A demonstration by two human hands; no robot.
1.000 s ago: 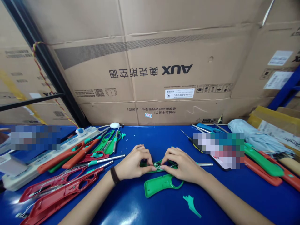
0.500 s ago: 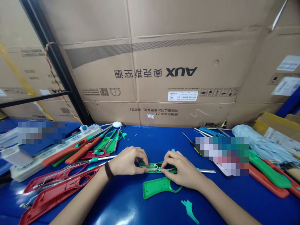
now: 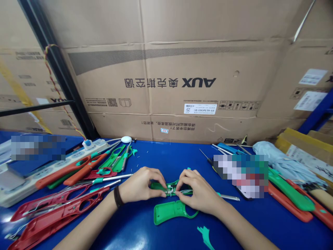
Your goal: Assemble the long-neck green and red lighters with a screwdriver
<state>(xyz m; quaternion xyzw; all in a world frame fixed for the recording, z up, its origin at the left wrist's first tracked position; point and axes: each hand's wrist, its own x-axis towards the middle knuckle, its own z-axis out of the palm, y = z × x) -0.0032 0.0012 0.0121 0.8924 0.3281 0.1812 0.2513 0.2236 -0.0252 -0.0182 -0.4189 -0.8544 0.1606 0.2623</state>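
An opened green lighter casing (image 3: 159,185) lies on the blue table, with white wires and small parts inside and a metal tube (image 3: 229,197) reaching out to the right. My left hand (image 3: 142,184) pinches at the casing's left end, thumb and fingers nearly together over the inner parts. From the other side my right hand (image 3: 194,191) closes its fingertips on the thin white wires (image 3: 171,190) at the middle. Whatever lies exactly between the fingertips is small and partly hidden. Just in front rests the matching green half shell (image 3: 169,211), its inside facing up. A teal trigger piece (image 3: 205,238) lies nearer me.
Opened red lighter casings (image 3: 59,215), orange lighters (image 3: 85,166) and a white power strip (image 3: 23,184) are at left. A screwdriver (image 3: 206,157), more lighters (image 3: 291,194) and a blue cloth (image 3: 275,158) lie at right. Cardboard (image 3: 166,62) stands behind.
The view has shifted slightly, so most things sit a little further left and the near ones lower. Both hands stay at the green casing, with only small fingertip movements.
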